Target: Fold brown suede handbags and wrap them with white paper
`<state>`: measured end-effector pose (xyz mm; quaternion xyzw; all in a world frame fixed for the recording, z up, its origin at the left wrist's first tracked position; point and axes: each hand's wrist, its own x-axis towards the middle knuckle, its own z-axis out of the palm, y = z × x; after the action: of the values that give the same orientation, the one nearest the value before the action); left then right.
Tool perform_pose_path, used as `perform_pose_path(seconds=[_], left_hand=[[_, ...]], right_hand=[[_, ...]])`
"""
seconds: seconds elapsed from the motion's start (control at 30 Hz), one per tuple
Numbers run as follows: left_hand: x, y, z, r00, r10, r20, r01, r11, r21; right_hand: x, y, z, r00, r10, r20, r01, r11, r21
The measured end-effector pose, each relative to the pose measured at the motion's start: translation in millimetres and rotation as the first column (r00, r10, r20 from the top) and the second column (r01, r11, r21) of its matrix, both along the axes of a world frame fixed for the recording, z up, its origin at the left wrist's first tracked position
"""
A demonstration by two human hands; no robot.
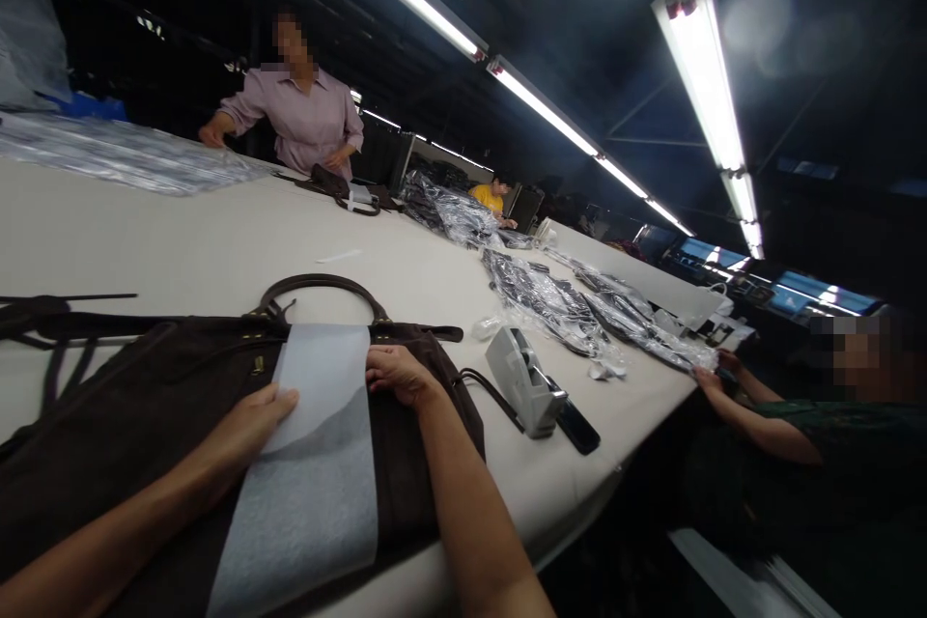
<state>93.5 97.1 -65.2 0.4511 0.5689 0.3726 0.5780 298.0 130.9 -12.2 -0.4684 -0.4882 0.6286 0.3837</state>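
A dark brown handbag (420,473) lies flat on the table in front of me, its rounded handle (319,280) pointing away. Across its middle runs a long strip of thin white paper (311,492), folded over near the handle. My left hand (253,420) is closed at the strip's left edge, thumb on top of the paper; its other fingers are mostly hidden. At the right edge, my right hand (397,375) has its fingers curled and pressed together against the paper.
Right of the bag stand a grey tape dispenser (521,381) and a dark phone (574,415). Plastic-wrapped goods (543,299) lie farther along the white table (181,241). A co-worker in pink (311,121) stands across; another person's hands (714,377) touch wrapped goods at right.
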Motion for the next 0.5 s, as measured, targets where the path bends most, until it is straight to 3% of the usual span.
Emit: perform_pose_path(seconds=[0.1, 0.27, 0.5], left_hand=[[2, -6, 10.4, 1.0, 0.012, 0.025, -0.011, 1.0, -0.01], [5, -15, 34.0, 1.0, 0.018, -0.005, -0.018, 1.0, -0.015], [-7, -2, 38.9, 0.942, 0.044, -0.333, 0.001, 0.991, 0.132]], right_hand=[[-1, -2, 0.7, 0.999, 0.014, 0.043, -0.015, 1.0, 0.023], [-21, 3, -8.7, 0.952, -0.25, 0.177, 0.237, 0.967, 0.09], [-28, 17, -28.7, 0.775, -0.587, 0.234, 0.569, 0.81, 0.145]])
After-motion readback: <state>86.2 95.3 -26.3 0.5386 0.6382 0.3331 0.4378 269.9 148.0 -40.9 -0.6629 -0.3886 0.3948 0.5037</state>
